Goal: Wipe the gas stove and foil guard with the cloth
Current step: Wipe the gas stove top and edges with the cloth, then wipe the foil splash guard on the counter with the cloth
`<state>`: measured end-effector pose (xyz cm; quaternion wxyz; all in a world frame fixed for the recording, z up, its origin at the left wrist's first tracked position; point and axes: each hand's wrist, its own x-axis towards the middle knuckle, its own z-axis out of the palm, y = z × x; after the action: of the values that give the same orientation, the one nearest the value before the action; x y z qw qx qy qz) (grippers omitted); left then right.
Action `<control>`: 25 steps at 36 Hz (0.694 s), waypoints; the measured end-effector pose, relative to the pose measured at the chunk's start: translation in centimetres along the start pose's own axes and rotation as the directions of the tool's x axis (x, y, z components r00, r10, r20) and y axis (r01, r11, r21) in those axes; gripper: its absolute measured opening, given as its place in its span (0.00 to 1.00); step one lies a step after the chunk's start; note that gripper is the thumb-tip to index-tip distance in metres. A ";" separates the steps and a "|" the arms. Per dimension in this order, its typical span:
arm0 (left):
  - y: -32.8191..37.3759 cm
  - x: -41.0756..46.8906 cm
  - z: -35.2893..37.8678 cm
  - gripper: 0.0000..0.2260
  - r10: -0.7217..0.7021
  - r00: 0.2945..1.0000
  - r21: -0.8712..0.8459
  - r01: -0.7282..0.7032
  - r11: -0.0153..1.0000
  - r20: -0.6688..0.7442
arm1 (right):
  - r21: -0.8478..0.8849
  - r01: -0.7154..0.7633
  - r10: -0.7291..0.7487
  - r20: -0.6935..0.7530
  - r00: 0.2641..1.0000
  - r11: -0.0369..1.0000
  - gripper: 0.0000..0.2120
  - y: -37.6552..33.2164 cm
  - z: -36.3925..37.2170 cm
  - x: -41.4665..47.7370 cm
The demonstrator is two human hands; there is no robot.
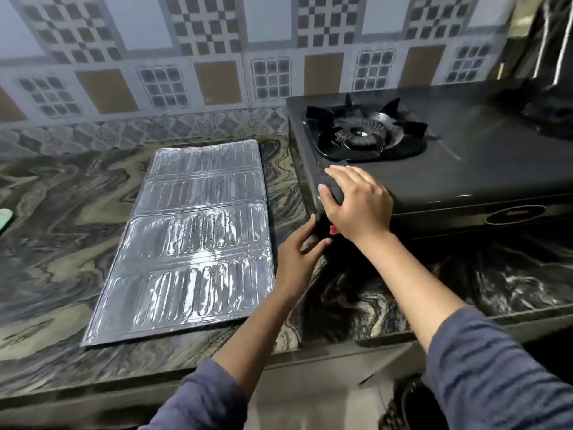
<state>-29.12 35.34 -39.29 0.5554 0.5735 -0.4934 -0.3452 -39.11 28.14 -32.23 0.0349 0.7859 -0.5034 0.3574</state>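
A black gas stove (459, 156) stands on the marbled counter at the right, its left burner (361, 135) in view. My right hand (356, 201) presses a dark cloth (331, 184) against the stove's front left corner. Just below, my left hand (299, 249) grips the stove's lower left corner, where a small red bit shows between the hands. The silver foil guard (198, 240) lies flat on the counter to the left of the stove, apart from both hands.
The marbled counter (62, 237) runs to a front edge near me. A green object (4, 218) pokes in at the far left. Patterned wall tiles (198, 72) rise behind. A second burner (552, 116) sits at the far right.
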 end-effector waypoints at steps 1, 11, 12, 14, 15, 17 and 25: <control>-0.1 0.1 -0.1 0.25 0.003 1.000 0.008 -0.003 1.000 -0.001 | 0.010 0.004 -0.005 0.055 0.998 1.000 0.22 -0.1 -0.2 0.3; -0.3 -0.1 0.0 0.24 -0.014 1.000 -0.033 0.014 0.999 -0.006 | 0.042 -0.017 0.004 0.293 0.956 0.999 0.20 -0.8 -0.9 2.1; -0.3 -0.1 0.0 0.24 -0.017 1.000 -0.033 0.017 0.999 -0.003 | 0.058 -0.026 0.008 0.284 0.959 0.998 0.19 -0.9 -0.8 2.2; -0.3 0.0 -0.1 0.24 -0.020 1.000 -0.027 0.020 0.999 0.000 | 0.086 -0.042 0.016 0.282 0.959 0.995 0.17 -1.3 -0.7 2.6; -0.3 0.1 -0.3 0.24 -0.025 1.000 -0.021 0.025 0.999 0.006 | 0.095 -0.048 0.019 0.289 0.957 0.994 0.17 -1.4 -0.6 2.8; -0.5 0.5 -0.8 0.23 -0.031 0.999 0.004 0.031 1.000 0.027 | 0.114 -0.056 0.019 0.302 0.953 0.992 0.16 -1.8 -0.5 3.3; -0.4 4.7 -6.6 0.15 -0.025 0.996 0.122 0.015 0.992 0.083 | 0.170 -0.086 0.013 0.390 0.921 0.982 0.13 -4.3 1.6 6.5</control>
<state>-21.57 32.81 -38.06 0.4948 0.5961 -0.5306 -0.3440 -33.17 24.60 -28.19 -0.1467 0.8278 -0.4850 0.2408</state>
